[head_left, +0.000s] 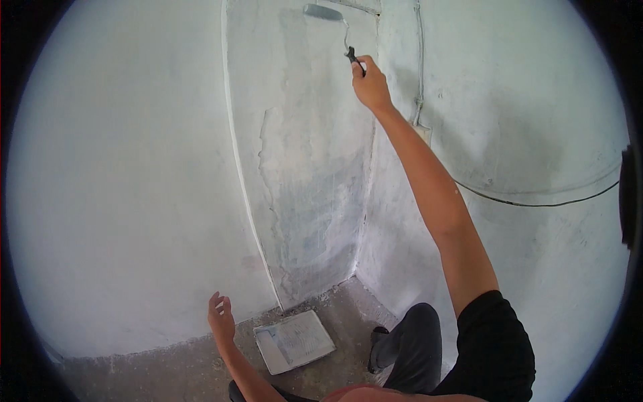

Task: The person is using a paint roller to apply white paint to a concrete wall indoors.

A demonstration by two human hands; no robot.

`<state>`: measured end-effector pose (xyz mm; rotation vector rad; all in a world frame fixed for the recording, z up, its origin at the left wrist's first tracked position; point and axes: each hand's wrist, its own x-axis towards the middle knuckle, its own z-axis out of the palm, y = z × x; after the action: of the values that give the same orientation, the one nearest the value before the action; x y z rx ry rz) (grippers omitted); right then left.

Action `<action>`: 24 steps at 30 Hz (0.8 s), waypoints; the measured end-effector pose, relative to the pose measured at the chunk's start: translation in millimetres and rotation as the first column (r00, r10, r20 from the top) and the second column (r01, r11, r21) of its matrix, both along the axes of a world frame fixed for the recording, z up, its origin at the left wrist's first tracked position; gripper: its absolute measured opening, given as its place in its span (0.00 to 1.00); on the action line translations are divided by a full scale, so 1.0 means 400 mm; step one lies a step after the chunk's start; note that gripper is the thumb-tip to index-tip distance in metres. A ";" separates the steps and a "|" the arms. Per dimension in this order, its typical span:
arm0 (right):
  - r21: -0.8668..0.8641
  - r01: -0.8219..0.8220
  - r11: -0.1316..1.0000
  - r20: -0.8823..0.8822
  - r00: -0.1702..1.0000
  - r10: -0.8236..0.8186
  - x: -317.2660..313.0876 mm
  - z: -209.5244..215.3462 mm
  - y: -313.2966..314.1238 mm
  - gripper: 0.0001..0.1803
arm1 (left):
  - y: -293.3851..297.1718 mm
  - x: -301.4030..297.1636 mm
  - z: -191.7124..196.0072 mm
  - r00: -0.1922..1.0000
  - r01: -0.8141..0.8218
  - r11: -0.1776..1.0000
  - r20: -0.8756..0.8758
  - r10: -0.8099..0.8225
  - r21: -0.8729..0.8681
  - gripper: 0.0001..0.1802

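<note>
- One paint roller [324, 12] in use, top ctr of frame; its grey sleeve is up at the narrow wall panel [325, 127], prob. touching, tho can't confirm from this angle.
- R hand [372, 84], upper ctr, is wrapped round the black handle [356, 61], arm stretched up from lower R.
- L hand [221, 316], lower L of ctr, holds nothing; fingers loosely curled.
- Tray [298, 340] w/ whitish paint lies on the floor [154, 376], bottom ctr, near the panel's foot.
- Step in hand, I'd say: rolling the panel's upper part; mid-frame below it looks patchy, w/ darker grey areas.
- Next move, as I judge it, calls for a long downward stroke w/ even pressure, sleeve flat, extra care nr the corner at the panel's R edge; reload at tray if sleeve's dry.
</note>
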<state>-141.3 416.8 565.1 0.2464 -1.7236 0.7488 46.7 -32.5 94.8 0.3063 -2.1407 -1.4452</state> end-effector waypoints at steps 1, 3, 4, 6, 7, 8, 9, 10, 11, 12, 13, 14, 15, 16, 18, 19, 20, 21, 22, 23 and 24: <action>0.016 0.024 1.000 -0.009 1.000 -0.024 0.004 -0.033 0.001 0.13 | 0.000 0.002 0.000 1.000 -0.002 1.000 -0.001 0.002 -0.004 0.25; 0.014 0.010 1.000 0.023 1.000 -0.010 0.016 -0.120 0.002 0.13 | -0.002 0.007 0.003 1.000 0.020 1.000 -0.014 -0.020 -0.009 0.25; 0.006 -0.003 1.000 0.062 0.998 0.002 0.021 -0.163 -0.001 0.13 | -0.003 0.010 0.005 0.999 0.024 1.000 -0.021 -0.024 -0.009 0.25; 0.013 -0.021 1.000 0.064 0.998 0.020 0.036 -0.247 -0.005 0.13 | -0.007 0.018 0.010 1.000 0.010 1.000 -0.013 -0.010 -0.028 0.25; 0.002 -0.032 0.999 0.091 0.995 0.031 0.040 -0.267 -0.004 0.13 | -0.008 0.021 0.011 1.000 0.008 1.000 -0.018 -0.008 -0.018 0.25; 0.026 -0.041 0.999 0.059 0.998 0.039 0.045 -0.280 0.001 0.13 | -0.013 0.025 0.014 1.000 0.003 1.000 -0.021 -0.003 -0.016 0.25; 0.009 -0.064 0.998 0.075 0.995 0.063 0.047 -0.286 0.004 0.13 | -0.016 0.029 0.016 1.000 -0.005 1.000 -0.022 0.004 -0.015 0.25; -0.032 -0.079 0.996 0.117 0.990 0.082 0.048 -0.284 0.001 0.13 | -0.019 0.031 0.017 1.000 -0.009 1.000 -0.024 0.009 -0.013 0.25; -0.007 -0.092 0.996 0.091 0.991 0.093 0.045 -0.270 -0.002 0.13 | -0.022 0.033 0.018 0.999 -0.020 1.000 -0.034 0.020 -0.006 0.25; 0.018 -0.063 0.998 0.093 0.994 0.061 0.040 -0.244 -0.005 0.13 | -0.026 0.035 0.018 0.999 -0.032 0.999 -0.044 0.032 -0.002 0.25; 0.042 -0.032 0.999 0.095 0.995 0.028 0.035 -0.218 -0.010 0.13 | -0.029 0.039 0.018 0.998 -0.037 0.999 -0.042 0.037 -0.003 0.25; 0.040 -0.050 0.998 0.059 0.997 0.048 0.024 -0.186 -0.024 0.12 | -0.031 0.038 0.019 0.999 -0.037 0.999 -0.021 0.037 0.006 0.25; 0.050 -0.058 0.997 0.035 0.998 0.056 0.015 -0.148 -0.035 0.12 | -0.034 0.036 0.021 0.999 -0.035 0.999 -0.009 0.035 0.015 0.25; 0.036 -0.029 0.999 0.028 0.999 0.028 0.006 -0.110 -0.044 0.12 | -0.034 0.036 0.020 0.999 -0.035 0.999 -0.006 0.035 0.009 0.25; 0.016 -0.005 1.000 0.017 1.000 0.004 -0.001 -0.050 -0.056 0.12 | -0.036 0.037 0.020 0.999 -0.040 0.999 -0.002 0.040 -0.018 0.25; 0.012 -0.019 1.000 0.017 1.000 0.019 -0.003 -0.031 -0.060 0.12 | -0.037 0.037 0.020 0.999 -0.042 0.999 -0.002 0.042 -0.024 0.25; 0.006 -0.032 0.999 -0.001 0.999 0.032 -0.004 -0.028 -0.063 0.12 | -0.038 0.038 0.020 0.999 -0.049 0.998 0.004 0.049 -0.031 0.25; -0.001 -0.036 0.999 0.017 0.999 0.036 -0.003 -0.039 -0.065 0.12 | -0.040 0.038 0.020 0.998 -0.057 0.998 0.019 0.058 -0.034 0.26; 0.013 -0.023 1.000 -0.001 1.000 0.023 -0.002 -0.067 -0.068 0.11 | -0.044 0.040 0.020 0.998 -0.057 0.998 0.012 0.058 -0.041 0.26; 0.031 -0.006 0.999 -0.012 1.000 0.007 -0.006 -0.106 -0.071 0.11 | -0.047 0.037 0.019 0.999 -0.048 0.998 0.001 0.048 -0.040 0.26; 0.031 -0.016 0.999 0.041 0.999 0.015 -0.002 -0.157 -0.067 0.12 | -0.049 0.039 0.018 0.999 -0.040 0.999 -0.013 0.040 -0.037 0.26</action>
<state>-142.0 389.9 502.5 0.2678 -1.7751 0.7426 62.1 -52.2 101.8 0.3236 -2.1371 -1.3797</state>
